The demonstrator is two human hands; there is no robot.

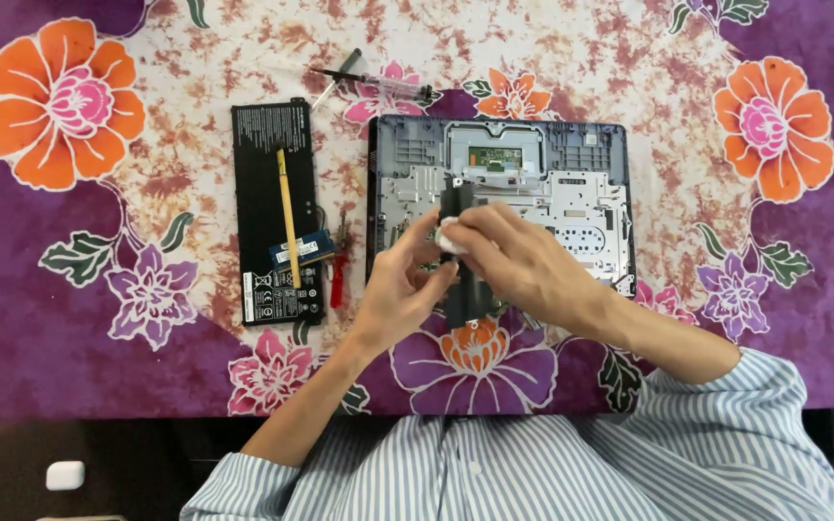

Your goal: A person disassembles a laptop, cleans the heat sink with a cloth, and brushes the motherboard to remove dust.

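The scene is viewed by one head-worn camera, aimed straight down from close above at the table (69,318); no second view is given.

From my feed I see the counter (69,357) draped in a purple cloth (41,318) with large orange flowers and a mottled cream-and-rust centre. Light falls evenly, without hard shadows. Below the counter's near edge the floor (12,473) is dark, with a small white object (65,475) lying on it.
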